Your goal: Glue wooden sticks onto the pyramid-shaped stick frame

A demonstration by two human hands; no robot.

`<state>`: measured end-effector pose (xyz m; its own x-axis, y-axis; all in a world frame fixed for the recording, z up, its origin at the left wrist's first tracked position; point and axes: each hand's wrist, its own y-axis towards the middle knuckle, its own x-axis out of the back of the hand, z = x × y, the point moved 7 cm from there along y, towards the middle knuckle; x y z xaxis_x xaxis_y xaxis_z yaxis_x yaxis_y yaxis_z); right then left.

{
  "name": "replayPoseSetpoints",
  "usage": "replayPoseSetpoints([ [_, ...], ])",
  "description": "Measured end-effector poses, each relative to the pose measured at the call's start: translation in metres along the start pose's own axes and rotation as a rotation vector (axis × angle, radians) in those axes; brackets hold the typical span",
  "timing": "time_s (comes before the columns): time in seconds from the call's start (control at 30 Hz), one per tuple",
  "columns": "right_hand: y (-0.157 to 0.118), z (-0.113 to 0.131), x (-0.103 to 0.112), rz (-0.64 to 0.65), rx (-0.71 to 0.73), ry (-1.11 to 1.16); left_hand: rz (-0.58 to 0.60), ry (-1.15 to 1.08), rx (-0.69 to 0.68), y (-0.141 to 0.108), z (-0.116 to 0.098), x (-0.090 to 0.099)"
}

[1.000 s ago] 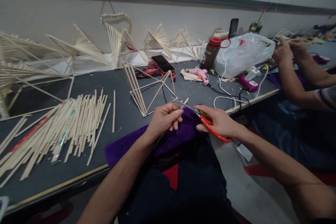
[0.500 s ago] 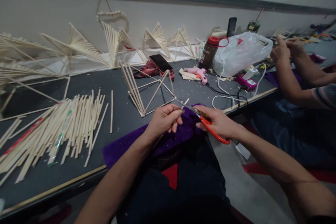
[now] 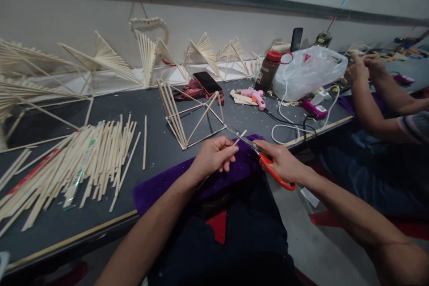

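My left hand (image 3: 216,156) pinches a thin wooden stick (image 3: 241,136), whose tip pokes out past the fingers. Red-handled scissors (image 3: 276,175) are gripped in my right hand (image 3: 279,158), and their blades lie at the stick's tip. Under both hands a purple cloth (image 3: 167,185) covers the table edge and my lap. Just beyond stands a small open frame of glued sticks (image 3: 197,120). A large pile of loose sticks (image 3: 97,156) lies to the left.
Twisted stick models (image 3: 107,60) line the wall. A phone (image 3: 208,82), a pink glue gun (image 3: 256,97), a brown bottle (image 3: 267,71), a plastic bag (image 3: 310,71) and white cables are on the table (image 3: 161,158). Another person's hands (image 3: 360,69) are at the right.
The view has shifted slightly. My left hand has drawn a little away from the scissors, and more of the blades shows beside the stick's tip.
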<state>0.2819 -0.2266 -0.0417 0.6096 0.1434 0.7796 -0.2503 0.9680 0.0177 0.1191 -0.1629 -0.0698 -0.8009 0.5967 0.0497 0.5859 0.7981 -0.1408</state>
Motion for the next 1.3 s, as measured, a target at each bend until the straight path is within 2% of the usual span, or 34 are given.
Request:
replayPoseSetpoints([
  [0.3,-0.008,0.009,0.007,0.052,-0.116,-0.157,-0.029,0.045,-0.048,-0.002,-0.003,0.002],
  [0.57,-0.007,0.012,0.009,0.017,-0.062,-0.191,0.023,0.022,-0.108,-0.004,-0.005,-0.001],
  [0.73,-0.007,0.009,0.005,0.039,-0.064,-0.043,0.06,0.038,-0.12,-0.003,-0.002,-0.004],
  [0.87,-0.015,-0.002,-0.001,-0.002,-0.103,0.022,0.111,0.123,-0.066,-0.001,0.004,-0.011],
  [1.07,-0.033,-0.027,-0.012,0.053,-0.26,0.076,0.211,0.274,-0.023,0.006,0.003,-0.028],
  [1.2,-0.036,-0.04,-0.016,0.074,-0.351,0.23,0.2,0.388,-0.012,0.014,0.002,-0.033],
  [1.3,-0.033,-0.043,-0.016,0.083,-0.348,0.371,0.175,0.441,-0.021,0.018,-0.002,-0.035],
])
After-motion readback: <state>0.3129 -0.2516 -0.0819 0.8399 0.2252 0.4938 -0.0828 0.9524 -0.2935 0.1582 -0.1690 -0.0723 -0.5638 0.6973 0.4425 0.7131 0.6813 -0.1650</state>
